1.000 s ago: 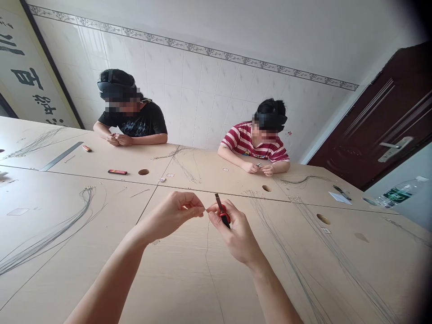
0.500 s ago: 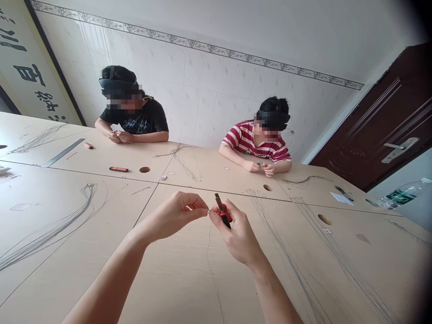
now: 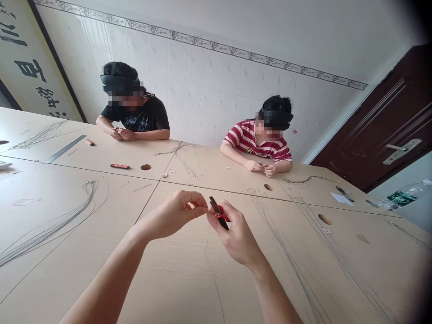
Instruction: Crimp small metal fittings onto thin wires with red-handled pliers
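Above the near part of the table, my left hand [image 3: 180,211] pinches thumb to forefinger around the end of a thin grey wire [image 3: 211,264]. The wire drops from the fingertips and trails over the tabletop toward the bottom edge. My right hand [image 3: 232,229] is closed around small pliers [image 3: 216,210] with red and black handles, their dark metal end pointing up and left. Its thumb and fingertip come together close beside the left fingertips. Whether they also grip the wire, or a small part on it, is too small to tell.
Bundles of wire lie left [image 3: 79,216] and right [image 3: 286,245] on the table [image 3: 175,283]. Two people sit opposite, near a ruler [image 3: 65,148], a red-and-black lighter-sized item [image 3: 119,166] and a cable hole [image 3: 146,167]. A plastic bottle [image 3: 405,194] lies at right.
The pliers have tilted further left, and my right hand has shifted slightly left. My left hand keeps its pinch. The view has moved a little.
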### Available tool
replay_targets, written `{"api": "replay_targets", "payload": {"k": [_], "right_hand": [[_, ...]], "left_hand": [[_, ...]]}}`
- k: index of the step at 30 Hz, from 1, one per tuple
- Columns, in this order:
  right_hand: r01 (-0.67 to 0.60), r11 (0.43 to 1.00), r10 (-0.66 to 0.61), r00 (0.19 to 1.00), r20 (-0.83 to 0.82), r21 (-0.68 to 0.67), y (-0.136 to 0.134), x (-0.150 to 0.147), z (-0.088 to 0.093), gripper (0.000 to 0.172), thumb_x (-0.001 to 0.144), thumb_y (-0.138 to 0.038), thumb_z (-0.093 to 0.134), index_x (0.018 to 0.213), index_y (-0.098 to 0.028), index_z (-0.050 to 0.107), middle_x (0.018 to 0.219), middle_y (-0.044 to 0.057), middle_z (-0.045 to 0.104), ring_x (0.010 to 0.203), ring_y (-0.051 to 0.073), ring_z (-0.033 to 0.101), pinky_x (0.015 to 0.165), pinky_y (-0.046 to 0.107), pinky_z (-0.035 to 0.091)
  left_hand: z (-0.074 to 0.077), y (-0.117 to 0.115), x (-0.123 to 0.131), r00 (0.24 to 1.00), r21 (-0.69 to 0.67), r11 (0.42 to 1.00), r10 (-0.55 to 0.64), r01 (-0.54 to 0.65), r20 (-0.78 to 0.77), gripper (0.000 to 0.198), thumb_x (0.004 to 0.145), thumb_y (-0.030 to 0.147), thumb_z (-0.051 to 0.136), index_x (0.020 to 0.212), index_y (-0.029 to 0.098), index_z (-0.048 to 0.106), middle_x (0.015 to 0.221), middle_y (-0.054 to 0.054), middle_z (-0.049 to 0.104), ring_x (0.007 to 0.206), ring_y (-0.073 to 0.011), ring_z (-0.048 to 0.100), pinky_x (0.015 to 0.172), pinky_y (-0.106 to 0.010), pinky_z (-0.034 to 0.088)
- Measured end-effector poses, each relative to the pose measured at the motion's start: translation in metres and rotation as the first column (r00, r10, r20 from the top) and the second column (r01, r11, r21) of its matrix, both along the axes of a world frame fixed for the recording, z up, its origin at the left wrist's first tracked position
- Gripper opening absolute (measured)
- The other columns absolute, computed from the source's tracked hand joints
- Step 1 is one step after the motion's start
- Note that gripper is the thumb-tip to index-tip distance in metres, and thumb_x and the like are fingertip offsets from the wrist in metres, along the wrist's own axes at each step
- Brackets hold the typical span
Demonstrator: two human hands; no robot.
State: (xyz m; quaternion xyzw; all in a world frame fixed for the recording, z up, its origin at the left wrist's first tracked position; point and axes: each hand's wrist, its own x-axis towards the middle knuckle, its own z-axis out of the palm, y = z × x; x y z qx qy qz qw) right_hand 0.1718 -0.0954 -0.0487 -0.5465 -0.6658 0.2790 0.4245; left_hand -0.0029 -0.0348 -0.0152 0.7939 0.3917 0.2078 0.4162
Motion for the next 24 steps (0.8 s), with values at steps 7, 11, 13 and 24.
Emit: {"api": "replay_targets", "payload": {"k": [7,11,13,24], "right_hand": [[-0.001,1.000,0.001,1.000,0.005,0.012,0.0006,0.0007,-0.0029,0.020,0.094,-0.034,0.051,0.078,-0.022,0.049,0.079,0.001,0.050,0.078,0.017,0.048,0.070,0.029,0.038],[0.005,1.000,-0.005,1.000,-0.009,0.027,0.0004,0.0019,-0.0028,0.019,0.094,-0.034,0.050,0.080,-0.022,0.052,0.080,0.000,0.051,0.078,0.016,0.048,0.073,0.029,0.039],[0.020,0.999,-0.020,1.000,-0.011,0.036,-0.0001,0.0025,-0.0016,0.020,0.094,-0.033,0.050,0.078,-0.022,0.051,0.078,0.000,0.049,0.076,0.016,0.048,0.072,0.028,0.039],[0.030,0.999,-0.027,0.997,-0.079,0.038,-0.0043,0.0002,0.0040,0.019,0.093,-0.034,0.053,0.079,-0.021,0.052,0.078,-0.001,0.051,0.070,0.013,0.047,0.066,0.026,0.039]], "left_hand": [[-0.0044,-0.0008,0.0035,1.000,0.061,0.998,-0.015,0.014,0.009,0.030,0.093,0.045,0.048,0.080,0.023,0.062,0.080,0.000,0.066,0.070,-0.0159,0.053,0.055,-0.025,0.038],[0.0006,0.0004,0.0019,0.998,0.026,1.000,0.001,-0.002,0.067,0.027,0.092,0.044,0.052,0.086,0.023,0.066,0.084,0.000,0.068,0.071,-0.0153,0.056,0.057,-0.025,0.041],[0.0029,0.0016,-0.0002,0.997,0.006,1.000,0.000,0.000,0.075,0.026,0.090,0.045,0.055,0.092,0.023,0.068,0.088,-0.001,0.070,0.075,-0.0161,0.059,0.063,-0.027,0.044],[0.0017,0.0033,-0.0033,0.998,-0.012,0.999,-0.049,0.049,0.032,0.021,0.090,0.035,0.052,0.081,0.020,0.064,0.083,-0.001,0.068,0.076,-0.0164,0.060,0.062,-0.026,0.044]]}}
